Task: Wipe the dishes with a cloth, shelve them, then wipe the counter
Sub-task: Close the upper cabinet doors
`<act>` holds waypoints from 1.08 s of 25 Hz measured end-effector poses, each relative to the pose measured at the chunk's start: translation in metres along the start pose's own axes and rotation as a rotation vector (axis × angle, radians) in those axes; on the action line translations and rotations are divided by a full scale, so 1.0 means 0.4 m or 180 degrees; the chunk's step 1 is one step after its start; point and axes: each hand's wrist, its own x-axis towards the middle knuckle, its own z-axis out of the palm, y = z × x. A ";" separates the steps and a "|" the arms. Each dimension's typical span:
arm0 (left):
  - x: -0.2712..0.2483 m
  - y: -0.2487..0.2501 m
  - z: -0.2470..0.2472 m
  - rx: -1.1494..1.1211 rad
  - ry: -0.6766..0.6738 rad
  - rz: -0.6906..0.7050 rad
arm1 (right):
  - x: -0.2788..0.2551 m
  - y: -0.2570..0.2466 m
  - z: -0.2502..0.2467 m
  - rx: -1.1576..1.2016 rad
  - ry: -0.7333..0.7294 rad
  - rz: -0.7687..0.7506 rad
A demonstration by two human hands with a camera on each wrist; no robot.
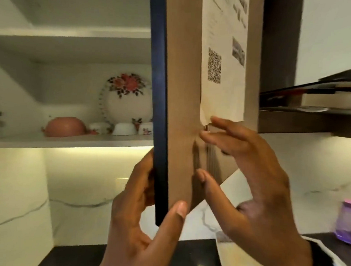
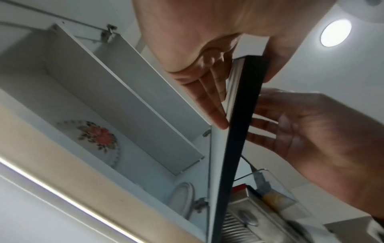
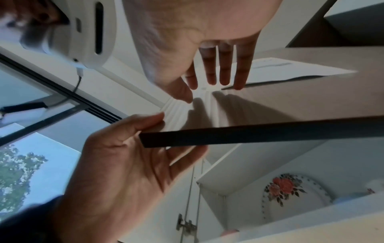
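Head view, dishes: a floral plate [image 1: 127, 97] stands on edge at the back of the lower shelf [image 1: 68, 140] of the open cupboard, white with red roses and a dotted rim; before it lie an upturned pink bowl [image 1: 66, 126] to the left and a small white bowl [image 1: 124, 128] to the right, with more small flowered pieces between and beside them, too blurred to tell apart.
Head view, door: the cupboard door [image 1: 182, 92] hangs open edge-on, brown face, dark blue edge, a paper sheet [image 1: 223, 54] with a square code stuck on it.
Head view, left hand [image 1: 143, 218]: fingers wrapped behind the door's lower edge, thumb on the brown face, holding it.
Head view, right hand [image 1: 247, 173]: fingers straight and spread, tips on the door face by the sheet's lower end, gripping nothing.
Head view, bench [image 1: 78, 258]: dark, low in the picture; a purple bottle [image 1: 346, 223] stands far right.
Left wrist view: the left hand [image 2: 199, 49] clasps the dark door edge [image 2: 234, 131]; the floral plate [image 2: 93, 139] leans inside the white cupboard.
Right wrist view: the right hand [image 3: 207, 32] lays straight fingertips on the brown door [image 3: 311, 102]; the left hand [image 3: 129, 156] holds its corner; the floral plate [image 3: 290, 194] shows lower right.
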 end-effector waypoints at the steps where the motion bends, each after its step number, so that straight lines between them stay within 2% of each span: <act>1: 0.018 -0.018 -0.027 0.0068 0.0077 -0.0159 | 0.016 0.016 0.036 -0.0051 -0.0051 -0.0017; 2: 0.030 -0.048 -0.050 0.0210 0.0078 -0.0325 | 0.029 0.040 0.096 -0.0059 -0.0082 -0.0021; 4: 0.047 -0.117 -0.086 0.0513 0.0165 -0.0321 | 0.045 0.081 0.198 -0.0310 -0.0267 0.0091; 7: 0.073 -0.233 -0.120 0.0891 0.0241 0.0057 | 0.039 0.126 0.339 -0.0551 -0.0276 -0.0041; 10: 0.109 -0.330 -0.121 0.1999 0.0183 0.0516 | 0.045 0.157 0.440 -0.0742 -0.0238 0.0022; 12: 0.133 -0.387 -0.128 0.2800 0.0108 0.0463 | 0.052 0.172 0.495 -0.0915 -0.0251 0.0035; 15: 0.167 -0.436 -0.134 0.3464 -0.0167 0.0268 | 0.064 0.203 0.555 -0.1345 -0.0309 -0.0010; 20: 0.224 -0.526 -0.113 0.3881 -0.0390 -0.0001 | 0.080 0.250 0.639 -0.1835 -0.0373 0.0049; 27: 0.272 -0.616 -0.085 0.4108 -0.0562 -0.0233 | 0.093 0.307 0.708 -0.2045 -0.0396 0.0057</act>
